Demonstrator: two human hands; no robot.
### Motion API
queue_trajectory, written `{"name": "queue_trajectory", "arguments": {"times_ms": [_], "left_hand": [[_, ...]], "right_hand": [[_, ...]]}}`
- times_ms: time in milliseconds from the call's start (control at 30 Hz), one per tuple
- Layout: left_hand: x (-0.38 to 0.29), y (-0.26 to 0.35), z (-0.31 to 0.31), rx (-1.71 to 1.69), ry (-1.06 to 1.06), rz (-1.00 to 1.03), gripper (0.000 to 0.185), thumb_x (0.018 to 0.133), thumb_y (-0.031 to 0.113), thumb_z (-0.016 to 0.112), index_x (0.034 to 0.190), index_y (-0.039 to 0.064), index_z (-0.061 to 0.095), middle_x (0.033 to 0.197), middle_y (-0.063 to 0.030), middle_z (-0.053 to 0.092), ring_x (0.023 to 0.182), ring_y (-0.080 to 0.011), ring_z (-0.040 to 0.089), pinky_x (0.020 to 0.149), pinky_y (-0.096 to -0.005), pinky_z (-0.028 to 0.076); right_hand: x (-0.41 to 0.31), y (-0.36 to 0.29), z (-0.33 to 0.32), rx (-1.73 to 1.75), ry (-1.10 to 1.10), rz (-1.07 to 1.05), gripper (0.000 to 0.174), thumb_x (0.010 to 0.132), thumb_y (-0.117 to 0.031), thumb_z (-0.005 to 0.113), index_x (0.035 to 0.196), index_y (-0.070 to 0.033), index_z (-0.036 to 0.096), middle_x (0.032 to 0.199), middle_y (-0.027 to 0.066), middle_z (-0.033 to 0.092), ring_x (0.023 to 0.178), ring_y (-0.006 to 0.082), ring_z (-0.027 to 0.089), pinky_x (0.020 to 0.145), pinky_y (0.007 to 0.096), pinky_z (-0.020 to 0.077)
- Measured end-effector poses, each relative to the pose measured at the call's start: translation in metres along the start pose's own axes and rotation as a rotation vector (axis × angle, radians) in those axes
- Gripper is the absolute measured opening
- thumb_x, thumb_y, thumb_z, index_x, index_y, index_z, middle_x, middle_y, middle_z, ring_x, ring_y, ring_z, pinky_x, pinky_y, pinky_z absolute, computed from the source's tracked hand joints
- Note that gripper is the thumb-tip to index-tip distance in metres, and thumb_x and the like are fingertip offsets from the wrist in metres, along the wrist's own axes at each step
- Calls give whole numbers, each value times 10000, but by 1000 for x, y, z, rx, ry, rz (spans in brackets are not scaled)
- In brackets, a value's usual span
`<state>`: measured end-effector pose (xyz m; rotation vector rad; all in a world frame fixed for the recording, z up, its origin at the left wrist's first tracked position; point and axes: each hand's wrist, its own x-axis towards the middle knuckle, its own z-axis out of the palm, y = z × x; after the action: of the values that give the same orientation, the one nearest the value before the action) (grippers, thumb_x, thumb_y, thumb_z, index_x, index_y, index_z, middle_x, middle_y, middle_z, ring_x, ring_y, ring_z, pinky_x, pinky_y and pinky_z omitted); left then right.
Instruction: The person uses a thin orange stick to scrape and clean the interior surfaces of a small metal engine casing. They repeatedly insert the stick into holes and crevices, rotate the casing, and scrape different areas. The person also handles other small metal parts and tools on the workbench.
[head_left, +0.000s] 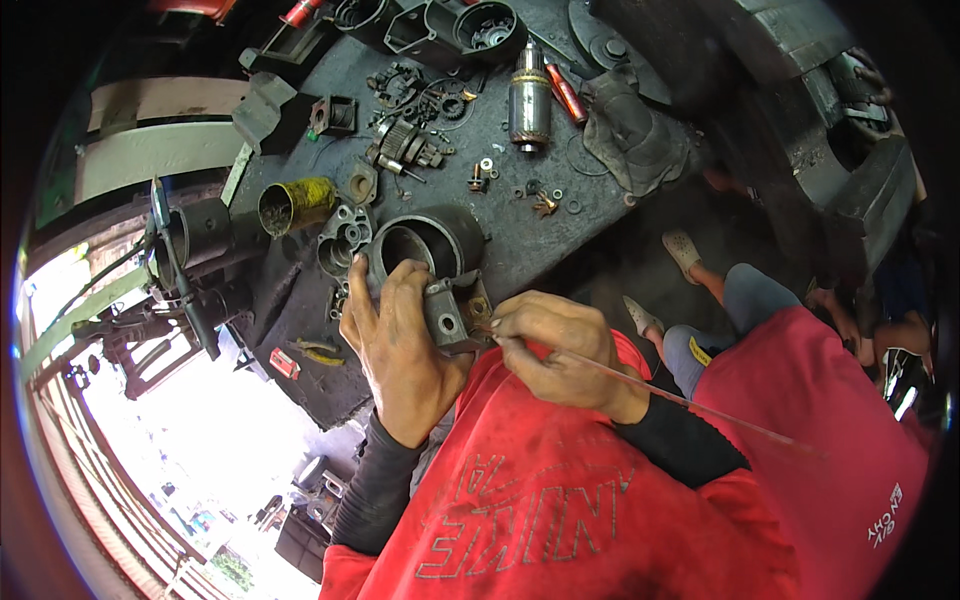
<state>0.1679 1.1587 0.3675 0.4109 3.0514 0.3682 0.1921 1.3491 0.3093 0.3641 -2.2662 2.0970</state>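
My left hand (401, 337) rests over a dark metal housing (446, 232) with a round opening, at the near edge of the bench, fingers gripping its near side. A bracket-like metal part (448, 319) with round holes sits beside that hand's fingers. In my right hand (559, 349), a long thin rod (675, 397) is pinched between thumb and fingers; its near end points at the bracket part, and the tip's exact contact is hidden. Left of the housing lies a cast metal end cover (346, 234). A motor armature (529, 105) stands out farther back on the bench.
Around the bench (525, 217) lie a yellow can (296, 206), a gear assembly (405, 144), a red-handled tool (566, 94), a dark cloth (634, 127), small bolts and washers, and yellow-handled pliers (319, 351). Another person in a red shirt (810, 390) is close on the right.
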Motion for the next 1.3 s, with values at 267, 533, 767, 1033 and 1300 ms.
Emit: {"name": "queue_trajectory", "arguments": {"times_ms": [267,533,767,1033,1300], "left_hand": [[0,1,4,-6,11,0,864,553,134,896,1345,58,560,1404,-120,611,1519,-499,347,1180,-601,281],[-2,1,2,8,5,-8,872,558,130,891,1358,56,553,1415,-124,602,1517,-504,346,1183,-606,277],[0,1,3,4,3,1,875,558,135,896,1358,54,551,1415,-124,601,1508,-505,359,1182,-608,278],[-1,1,3,10,-2,-9,863,561,137,896,1348,54,553,1410,-119,604,1509,-503,359,1176,-612,277],[0,1,3,-3,14,7,869,547,127,893,1344,60,554,1404,-109,607,1510,-503,356,1175,-607,276]], "right_hand": [[-1,-1,-3,-10,26,-8,147,803,110,710,922,27,685,954,155,748,826,251,749,729,327,602],[1,1,-5,38,73,29,149,820,61,716,954,2,689,954,138,721,837,293,738,729,368,587],[2,6,-6,35,15,-3,155,811,69,721,948,5,692,973,140,731,873,305,744,766,372,602],[1,7,-8,97,-34,7,158,816,67,716,963,12,699,986,145,741,870,308,747,756,367,601],[2,4,-9,87,3,17,161,806,71,708,953,8,685,964,143,735,863,302,749,742,366,597]]}}
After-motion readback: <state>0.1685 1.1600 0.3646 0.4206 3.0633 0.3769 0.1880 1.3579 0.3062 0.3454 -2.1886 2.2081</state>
